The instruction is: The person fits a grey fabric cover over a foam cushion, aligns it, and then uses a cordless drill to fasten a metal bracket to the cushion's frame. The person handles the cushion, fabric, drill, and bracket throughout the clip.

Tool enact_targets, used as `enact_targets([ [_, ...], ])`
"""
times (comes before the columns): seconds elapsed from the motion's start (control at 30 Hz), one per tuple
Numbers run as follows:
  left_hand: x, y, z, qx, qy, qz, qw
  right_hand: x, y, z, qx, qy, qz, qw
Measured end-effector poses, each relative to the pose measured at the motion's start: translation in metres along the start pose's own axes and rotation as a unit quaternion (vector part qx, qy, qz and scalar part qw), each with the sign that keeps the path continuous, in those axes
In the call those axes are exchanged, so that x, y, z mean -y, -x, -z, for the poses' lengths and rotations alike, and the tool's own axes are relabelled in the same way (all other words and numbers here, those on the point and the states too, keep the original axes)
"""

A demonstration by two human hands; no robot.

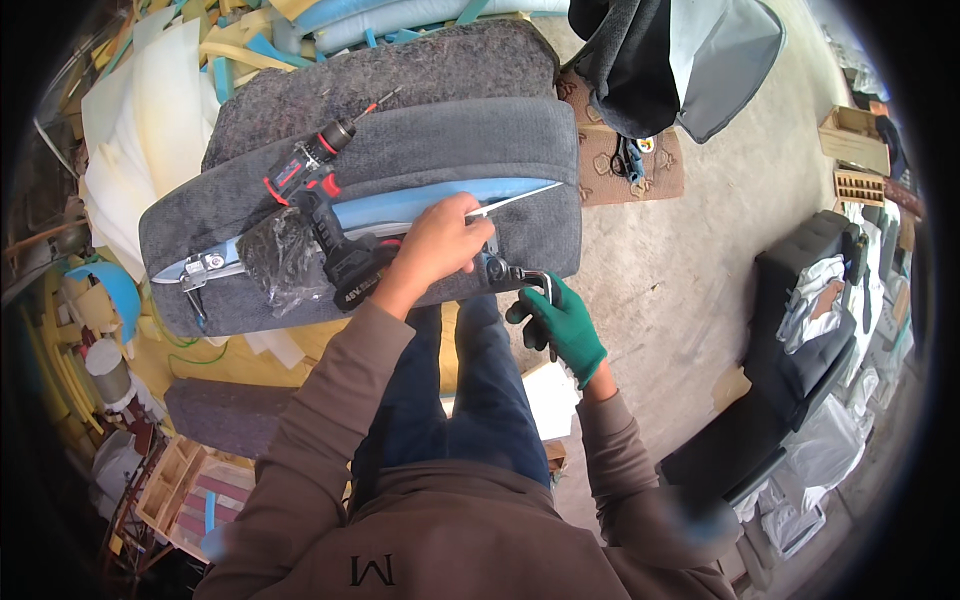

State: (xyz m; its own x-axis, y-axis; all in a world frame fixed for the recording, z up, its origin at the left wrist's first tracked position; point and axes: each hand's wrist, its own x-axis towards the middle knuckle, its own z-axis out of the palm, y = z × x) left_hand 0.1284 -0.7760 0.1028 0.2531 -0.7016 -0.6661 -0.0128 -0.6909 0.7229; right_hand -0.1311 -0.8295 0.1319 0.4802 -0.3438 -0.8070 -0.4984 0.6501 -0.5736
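My right grip (pixel 566 328), gloved in green, is closed around a bent metal piece (pixel 541 279) at the right end of the grey cushion (pixel 450 135); what my bare left grip (pixel 445 240) pinches beside the blue-lined slit (pixel 380 207), I can't tell. A metal fitting (pixel 205 265) sits at the slit's left end, so I judge the right end is left. A drill (pixel 300 175) lies across the cushion; concrete floor (pixel 660 260) and foam scraps (pixel 240 50) surround me.

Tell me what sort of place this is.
Probably an upholstery workshop: a cordless drill lies on a grey fabric-covered piece, with blue and yellow foam offcuts heaped beyond it.
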Motion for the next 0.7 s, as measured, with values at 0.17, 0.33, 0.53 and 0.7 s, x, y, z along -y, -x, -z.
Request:
enact_targets([
  [0.17, 0.007, -0.007, -0.004, -0.018, 0.032, -0.029, 0.999, 0.004, 0.005, -0.010, -0.001, 0.020, -0.003, 1.000],
  [0.33, 0.015, -0.008, -0.017, -0.107, -0.016, -0.097, 0.989, 0.008, -0.006, -0.022, -0.047, -0.016, -0.015, 0.999],
  [0.53, 0.010, -0.009, -0.008, -0.015, 0.134, -0.037, 0.990, 0.010, -0.012, -0.028, -0.102, 0.041, 0.001, 0.994],
  [0.7, 0.003, 0.004, -0.006, 0.003, 0.051, -0.019, 0.999, -0.002, -0.010, -0.037, -0.173, 0.039, 0.037, 0.984],
])
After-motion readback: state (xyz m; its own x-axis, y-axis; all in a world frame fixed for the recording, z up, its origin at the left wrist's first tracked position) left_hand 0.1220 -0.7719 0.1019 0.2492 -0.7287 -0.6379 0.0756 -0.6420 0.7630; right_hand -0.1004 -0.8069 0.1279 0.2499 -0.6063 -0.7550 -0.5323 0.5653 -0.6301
